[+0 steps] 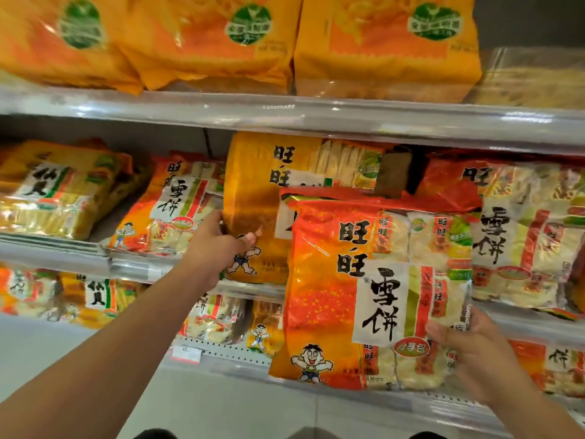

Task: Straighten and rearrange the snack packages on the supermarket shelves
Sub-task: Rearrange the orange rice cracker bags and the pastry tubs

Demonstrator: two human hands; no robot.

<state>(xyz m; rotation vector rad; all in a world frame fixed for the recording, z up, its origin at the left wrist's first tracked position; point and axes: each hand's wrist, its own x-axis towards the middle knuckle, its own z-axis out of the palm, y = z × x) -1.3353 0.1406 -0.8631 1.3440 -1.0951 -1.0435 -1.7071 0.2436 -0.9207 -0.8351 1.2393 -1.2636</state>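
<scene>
Orange snack packages point(373, 293) on shelves point(285, 117)

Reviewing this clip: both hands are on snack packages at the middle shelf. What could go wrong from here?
1. The right hand holds the large red-orange package only by its lower right corner, off the shelf; it could slip or tip.
2. The left hand grips the upright yellow package at its left edge; pulling may drag the neighbouring red package, which already overhangs the shelf edge.
</scene>
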